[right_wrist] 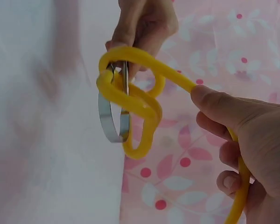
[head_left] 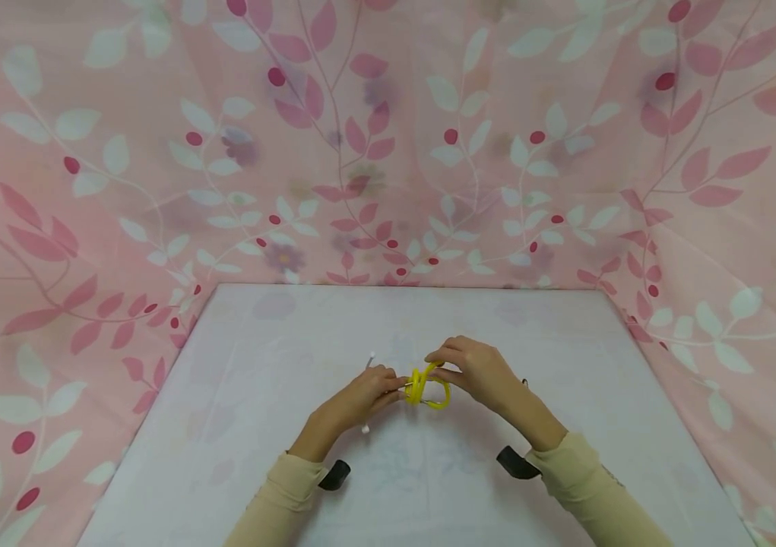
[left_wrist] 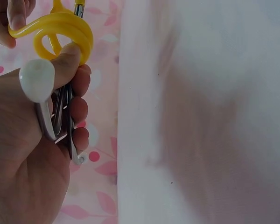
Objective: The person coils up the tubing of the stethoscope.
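Observation:
A stethoscope with yellow tubing [head_left: 417,387] is held above the table between both hands. My left hand [head_left: 365,393] grips its metal ear tubes [left_wrist: 60,112], thumb on one side and curled fingers on the other. A white eartip [left_wrist: 37,80] sticks out near the palm. The yellow tubing is looped around the metal part, and the curved spring band [right_wrist: 104,116] shows beneath the coils. My right hand [head_left: 476,372] pinches the tubing between thumb and index finger, and a further length [right_wrist: 242,182] runs down past its other fingers. The chest piece is not visible.
Under the hands lies a white table [head_left: 258,349]. Pink cloth with leaf patterns [head_left: 415,175] stands behind it and on both sides. A black device sits at the left wrist [head_left: 335,475], another black device [head_left: 517,462] at the right.

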`<state>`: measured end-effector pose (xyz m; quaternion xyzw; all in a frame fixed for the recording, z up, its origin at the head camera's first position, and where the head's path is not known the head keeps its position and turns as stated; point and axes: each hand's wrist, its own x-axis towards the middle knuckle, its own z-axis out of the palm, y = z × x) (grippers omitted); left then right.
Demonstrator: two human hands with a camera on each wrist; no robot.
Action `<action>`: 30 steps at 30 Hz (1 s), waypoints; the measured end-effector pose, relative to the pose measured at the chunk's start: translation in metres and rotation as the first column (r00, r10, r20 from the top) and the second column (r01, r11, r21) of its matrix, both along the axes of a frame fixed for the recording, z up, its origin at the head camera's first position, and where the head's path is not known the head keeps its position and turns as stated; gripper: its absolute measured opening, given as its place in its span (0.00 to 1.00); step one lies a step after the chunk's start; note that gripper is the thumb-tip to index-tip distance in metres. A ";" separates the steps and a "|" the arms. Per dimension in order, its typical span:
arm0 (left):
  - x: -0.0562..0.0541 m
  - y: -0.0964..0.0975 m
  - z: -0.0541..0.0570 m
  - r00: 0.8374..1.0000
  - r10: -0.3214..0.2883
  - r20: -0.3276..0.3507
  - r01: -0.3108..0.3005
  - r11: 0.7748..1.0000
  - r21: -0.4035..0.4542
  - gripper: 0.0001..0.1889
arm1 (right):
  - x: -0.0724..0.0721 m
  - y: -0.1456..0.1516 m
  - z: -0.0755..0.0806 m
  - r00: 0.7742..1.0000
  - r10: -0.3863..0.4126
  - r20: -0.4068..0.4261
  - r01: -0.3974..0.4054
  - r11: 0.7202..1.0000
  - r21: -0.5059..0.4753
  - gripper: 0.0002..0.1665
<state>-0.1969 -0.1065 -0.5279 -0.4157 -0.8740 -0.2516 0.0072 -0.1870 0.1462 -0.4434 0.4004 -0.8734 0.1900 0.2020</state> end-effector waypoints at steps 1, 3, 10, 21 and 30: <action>0.001 0.000 0.000 1.000 -0.004 0.002 0.004 1.000 0.003 0.16 | -0.001 0.001 0.000 1.000 0.008 0.019 -0.008 1.000 -0.014 0.15; 0.002 0.001 0.001 1.000 -0.013 0.005 0.013 1.000 0.011 0.16 | -0.004 0.004 0.000 0.998 0.020 0.063 -0.017 0.999 -0.041 0.15; 0.006 0.003 0.008 0.999 -0.035 -0.009 0.035 0.999 0.038 0.17 | -0.019 0.013 -0.013 0.979 0.061 0.197 -0.030 0.987 -0.156 0.14; 0.008 0.005 0.021 0.996 -0.086 -0.014 0.087 0.991 0.103 0.20 | -0.038 0.022 -0.046 0.814 0.182 0.552 0.063 0.916 -0.396 0.11; 0.007 0.005 0.028 0.995 -0.097 -0.035 0.102 0.979 0.178 0.19 | -0.036 0.017 -0.073 0.676 0.337 0.656 0.098 0.840 -0.533 0.16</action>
